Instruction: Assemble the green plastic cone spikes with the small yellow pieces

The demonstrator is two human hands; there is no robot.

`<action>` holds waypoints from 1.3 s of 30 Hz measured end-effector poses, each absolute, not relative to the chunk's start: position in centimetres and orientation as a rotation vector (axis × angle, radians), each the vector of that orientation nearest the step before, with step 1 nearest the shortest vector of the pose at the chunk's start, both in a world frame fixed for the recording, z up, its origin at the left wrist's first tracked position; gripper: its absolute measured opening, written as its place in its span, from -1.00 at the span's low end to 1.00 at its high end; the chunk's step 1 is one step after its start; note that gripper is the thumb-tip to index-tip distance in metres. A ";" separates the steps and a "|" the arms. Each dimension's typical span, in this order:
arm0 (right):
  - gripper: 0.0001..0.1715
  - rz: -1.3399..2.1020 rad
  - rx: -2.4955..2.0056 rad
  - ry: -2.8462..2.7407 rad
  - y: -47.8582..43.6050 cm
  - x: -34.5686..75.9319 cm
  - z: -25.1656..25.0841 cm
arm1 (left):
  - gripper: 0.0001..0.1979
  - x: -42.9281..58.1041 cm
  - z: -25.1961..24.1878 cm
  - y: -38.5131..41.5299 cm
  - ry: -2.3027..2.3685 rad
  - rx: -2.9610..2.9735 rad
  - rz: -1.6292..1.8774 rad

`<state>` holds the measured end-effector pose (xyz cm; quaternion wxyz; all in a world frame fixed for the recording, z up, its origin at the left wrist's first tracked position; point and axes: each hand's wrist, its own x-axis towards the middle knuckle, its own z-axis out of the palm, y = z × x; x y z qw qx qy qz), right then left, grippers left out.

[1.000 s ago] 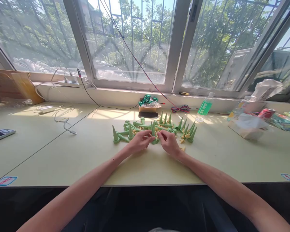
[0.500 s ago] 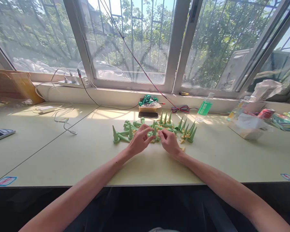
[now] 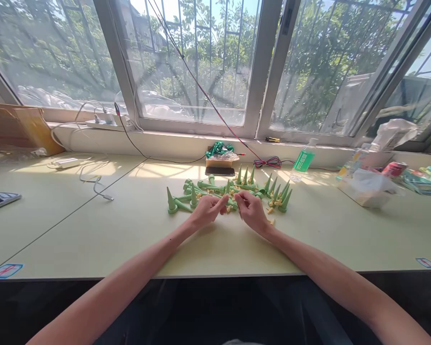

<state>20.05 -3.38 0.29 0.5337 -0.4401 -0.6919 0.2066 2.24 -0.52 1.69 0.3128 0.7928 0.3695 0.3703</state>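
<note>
Over the near side of a cluster of green plastic parts, my left hand (image 3: 209, 210) is closed, thumb and index finger pressed together. Whatever it holds is hidden by the fingers. Just to its right, my right hand (image 3: 250, 209) is pinched closed, and I cannot make out what lies between its fingertips. The two hands are apart by a small gap. A green cone-shaped spike (image 3: 228, 186) stands behind the gap. More upright green spikes (image 3: 285, 201) stand on the right, with small yellow pieces (image 3: 270, 210) around them. Another green spike (image 3: 171, 201) stands at the left end.
Behind the cluster lie a dark phone (image 3: 220, 171) and a small box (image 3: 217, 163) with green items. A bottle with a green label (image 3: 303, 160) and a tissue box (image 3: 368, 189) stand to the right. A white cable (image 3: 98, 187) and another phone (image 3: 2, 200) lie left.
My left hand has lowered slightly and its fingers have closed in; the green spike seen between them is now out of sight. My right hand stays almost in place.
</note>
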 end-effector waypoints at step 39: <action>-0.57 0.457 -1.028 -1.526 -3.5 20.1 0.4 | -0.73 2.3 1.4 -0.3 0.870 2.195 1.165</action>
